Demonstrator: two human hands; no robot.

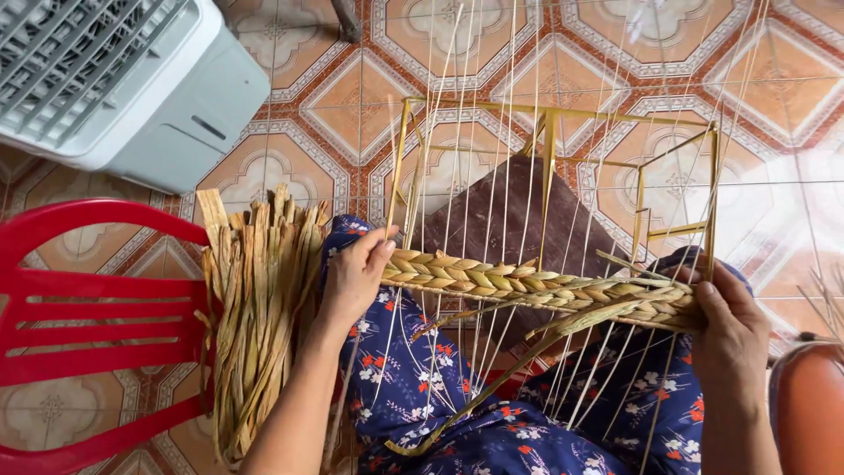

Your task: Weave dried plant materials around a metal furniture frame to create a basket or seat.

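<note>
We grip the woven braid (pixel 536 286) at both ends, left hand (pixel 356 277) and right hand (pixel 725 330) closed on it, across the frame (pixel 549 158) on our lap. Only two rows are woven; the upright strands (pixel 492 158) above stay bare.

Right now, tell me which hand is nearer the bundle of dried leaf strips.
The left hand, gripping the braid's end beside the bundle; the right hand holds the far end.

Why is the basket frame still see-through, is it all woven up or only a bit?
Only a bit. One braided band crosses the wire frame; bare strands stand open above.
</note>
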